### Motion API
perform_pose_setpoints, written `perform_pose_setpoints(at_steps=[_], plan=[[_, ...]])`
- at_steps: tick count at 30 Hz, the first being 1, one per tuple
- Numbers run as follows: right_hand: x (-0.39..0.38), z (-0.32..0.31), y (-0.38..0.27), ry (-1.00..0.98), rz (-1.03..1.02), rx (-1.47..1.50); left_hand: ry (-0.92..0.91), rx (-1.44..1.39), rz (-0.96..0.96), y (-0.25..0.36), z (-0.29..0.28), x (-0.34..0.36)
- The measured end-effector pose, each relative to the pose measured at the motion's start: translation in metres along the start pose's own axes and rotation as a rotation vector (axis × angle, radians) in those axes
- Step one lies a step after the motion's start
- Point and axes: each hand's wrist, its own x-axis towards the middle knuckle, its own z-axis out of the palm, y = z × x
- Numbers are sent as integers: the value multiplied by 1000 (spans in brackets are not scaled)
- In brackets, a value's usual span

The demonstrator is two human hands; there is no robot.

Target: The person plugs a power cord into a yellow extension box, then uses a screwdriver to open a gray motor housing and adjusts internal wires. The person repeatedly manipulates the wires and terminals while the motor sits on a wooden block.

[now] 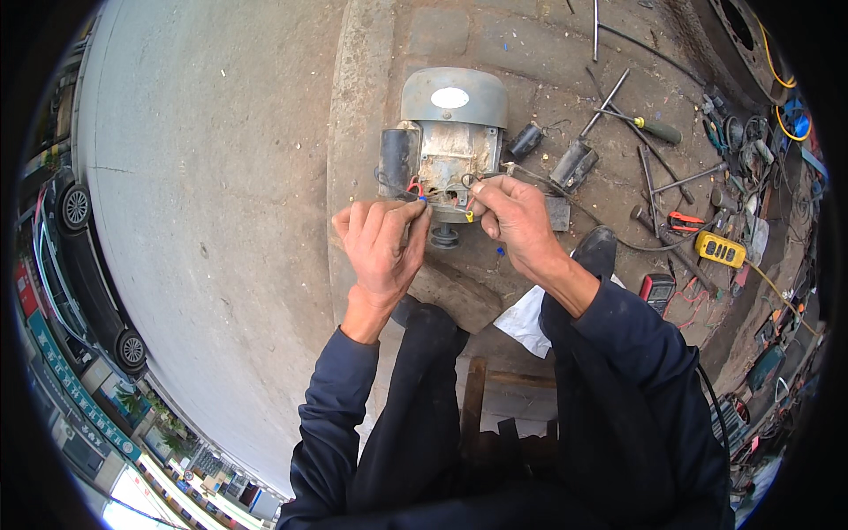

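Observation:
An electric motor (457, 141) with a grey rounded end cover and a dirty pale body lies on the ground in front of me. A dark cylindrical capacitor (398, 162) is against its left side. Over the near end, my left hand (382, 243) pinches a wire with a blue terminal (422, 200); a red fork-shaped piece (415, 186) sticks up beside it. My right hand (521, 219) has thumb and forefinger closed on a thin dark wire (470, 180). Below its fingertips shows a yellow terminal (470, 215). A pulley-like shaft end (444, 236) points toward me.
Two loose black cylinders (527, 140) (574, 166) lie right of the motor. Farther right are T-handled wrenches (611, 99), a screwdriver (658, 130), red pliers (685, 222), a yellow switch box (720, 250) and a red meter (656, 291). White cloth (526, 324) lies between my feet.

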Motion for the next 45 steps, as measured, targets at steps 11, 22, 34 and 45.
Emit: perform_pose_setpoints(at_steps=[11,22,34,45], plan=[[-1,0,-2,-13,0,-25,-587,-162,101,-46,6,99],[0,1,-5,0,0,-28,-624,-207,78,-56,22,110],[0,0,-5,-9,4,-31,-625,-199,78,-61,26,107],[0,1,-5,3,2,-36,-628,-198,49,-60,26,107]])
